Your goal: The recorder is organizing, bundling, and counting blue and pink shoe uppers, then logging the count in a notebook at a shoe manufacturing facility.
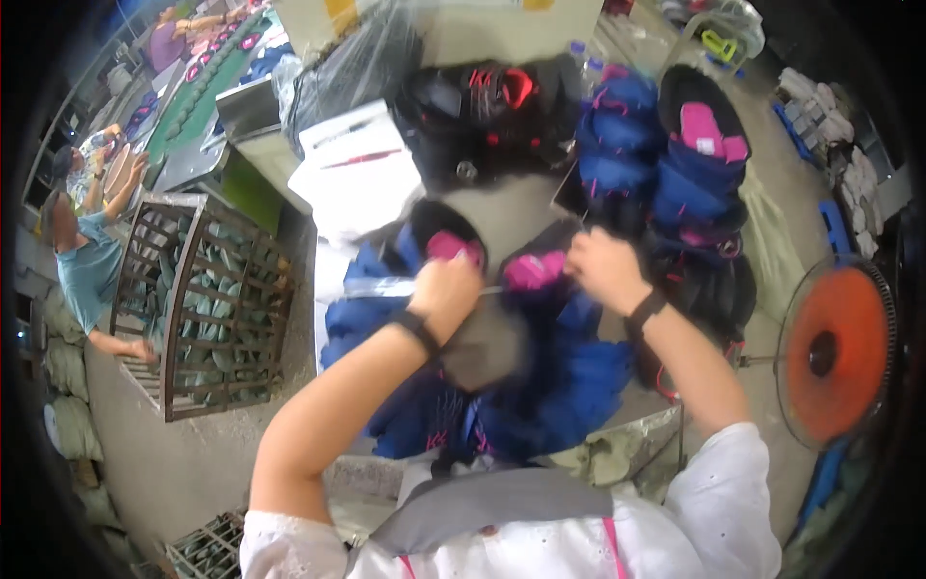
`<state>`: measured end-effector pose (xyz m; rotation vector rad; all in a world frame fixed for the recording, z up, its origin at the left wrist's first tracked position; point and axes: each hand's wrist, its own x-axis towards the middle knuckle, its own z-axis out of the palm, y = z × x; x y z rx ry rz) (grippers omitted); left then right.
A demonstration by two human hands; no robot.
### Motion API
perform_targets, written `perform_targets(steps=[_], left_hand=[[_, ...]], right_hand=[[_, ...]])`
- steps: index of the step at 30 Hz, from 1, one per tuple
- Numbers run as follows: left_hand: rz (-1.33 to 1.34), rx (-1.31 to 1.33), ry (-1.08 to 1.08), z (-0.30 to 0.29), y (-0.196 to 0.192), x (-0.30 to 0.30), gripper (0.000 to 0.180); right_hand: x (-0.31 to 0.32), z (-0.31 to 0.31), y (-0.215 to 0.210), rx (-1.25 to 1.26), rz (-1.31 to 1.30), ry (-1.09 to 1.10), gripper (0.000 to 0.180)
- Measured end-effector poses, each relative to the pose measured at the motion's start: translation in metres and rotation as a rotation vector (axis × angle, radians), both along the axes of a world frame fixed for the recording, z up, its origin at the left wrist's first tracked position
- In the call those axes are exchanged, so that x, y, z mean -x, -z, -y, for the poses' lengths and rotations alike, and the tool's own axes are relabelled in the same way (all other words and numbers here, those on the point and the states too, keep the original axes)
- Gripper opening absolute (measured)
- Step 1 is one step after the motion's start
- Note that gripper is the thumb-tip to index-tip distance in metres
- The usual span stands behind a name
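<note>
Head view, left hand: the left hand (446, 289) is seen closed around a thin pale rod-like tool (381, 287), which is pointed leftward over the bench (511, 217).
Head view, right hand: the right hand (603, 270) is curled, fingers pinched on the pink lining of a blue shoe upper (535, 273); how tightly it is pinched cannot be told through the blur.
Shoe upper: held between both hands, above the centre of the bench, just over a heap of blue uppers (569, 386).
Second piece: another blue upper with pink lining (449, 246) is found touching the left hand's far side.
Stacks: blue and pink uppers (694, 164) are piled at the right, black and red ones (482, 106) at the far edge.
Surroundings: a metal crate (203, 304) is seen at the left, an orange fan (834, 352) at the right.
</note>
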<state>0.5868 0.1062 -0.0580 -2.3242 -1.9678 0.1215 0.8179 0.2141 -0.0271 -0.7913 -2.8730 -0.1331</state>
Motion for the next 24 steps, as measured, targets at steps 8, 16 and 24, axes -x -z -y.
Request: perform_targets(steps=[8,16,24], left_hand=[[-0.062,0.196,0.072,-0.028,0.008,-0.015,0.019],[0.160,0.262,-0.134,-0.036,0.020,-0.007,0.016],[0.610,0.768,-0.082,-0.067,0.003,0.031,0.016]], right_hand=[[-0.002,-0.022,0.017,0.119,0.006,0.175,0.020],[0.020,0.007,-0.005,0.082,0.096,0.358,0.026],[0.057,0.071,-0.004,0.820,0.062,0.136,0.027]])
